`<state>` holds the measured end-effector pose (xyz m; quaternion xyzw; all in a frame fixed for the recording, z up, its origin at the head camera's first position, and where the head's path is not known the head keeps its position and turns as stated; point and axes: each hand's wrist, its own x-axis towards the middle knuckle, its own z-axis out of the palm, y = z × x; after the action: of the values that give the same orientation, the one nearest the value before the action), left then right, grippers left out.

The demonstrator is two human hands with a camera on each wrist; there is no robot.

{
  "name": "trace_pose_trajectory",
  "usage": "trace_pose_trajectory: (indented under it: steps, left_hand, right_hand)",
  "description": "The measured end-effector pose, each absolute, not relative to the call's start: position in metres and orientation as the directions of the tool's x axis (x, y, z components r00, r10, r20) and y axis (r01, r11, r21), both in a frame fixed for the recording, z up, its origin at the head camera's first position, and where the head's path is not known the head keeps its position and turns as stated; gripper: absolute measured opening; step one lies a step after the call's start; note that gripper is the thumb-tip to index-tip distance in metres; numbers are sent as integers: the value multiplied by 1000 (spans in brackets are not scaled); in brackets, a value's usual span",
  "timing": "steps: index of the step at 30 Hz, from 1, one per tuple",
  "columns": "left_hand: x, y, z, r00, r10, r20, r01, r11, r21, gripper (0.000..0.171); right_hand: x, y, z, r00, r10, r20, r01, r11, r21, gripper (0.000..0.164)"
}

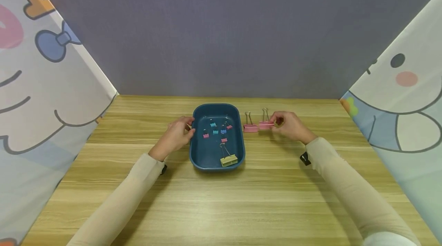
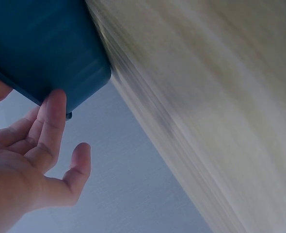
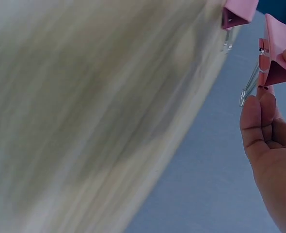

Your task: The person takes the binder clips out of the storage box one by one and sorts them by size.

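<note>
A dark blue tray stands on the table with several small binder clips in it, coloured teal, blue and pink. A larger yellow binder clip lies at its near right corner. My left hand is at the tray's left side, its fairly straight fingers touching the outer wall near the rim. Between the thumb and fingers of my right hand is a large pink binder clip, pinched at its right end. A second large pink binder clip stands between it and the tray, wire handles pointing away from me.
The wooden table reaches back to a grey panel. Cartoon-printed sheets flank it on both sides. Dark wrist cameras show under each sleeve.
</note>
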<state>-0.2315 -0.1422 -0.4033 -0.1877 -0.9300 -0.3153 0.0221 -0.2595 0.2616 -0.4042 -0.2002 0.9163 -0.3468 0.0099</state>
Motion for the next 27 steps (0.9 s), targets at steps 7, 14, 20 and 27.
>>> trace_pose_trajectory:
  steps: [7, 14, 20, 27]
  left_hand:
    - [-231, -142, -403, -928, 328, 176, 368, 735, 569, 41]
    - [-231, -141, -403, -928, 327, 178, 368, 733, 572, 41]
    - [-232, -142, -404, -929, 329, 171, 365, 733, 573, 41]
    - [-233, -141, -404, -933, 322, 161, 353, 733, 582, 41]
  right_hand:
    - [-269, 265, -415, -920, -387, 65, -336, 690, -641, 11]
    - [-276, 266, -422, -913, -408, 18, -322, 691, -647, 11]
    - [-283, 267, -425, -906, -422, -24, -300, 682, -667, 11]
    - [-290, 266, -431, -898, -439, -27, -316, 686, -656, 13]
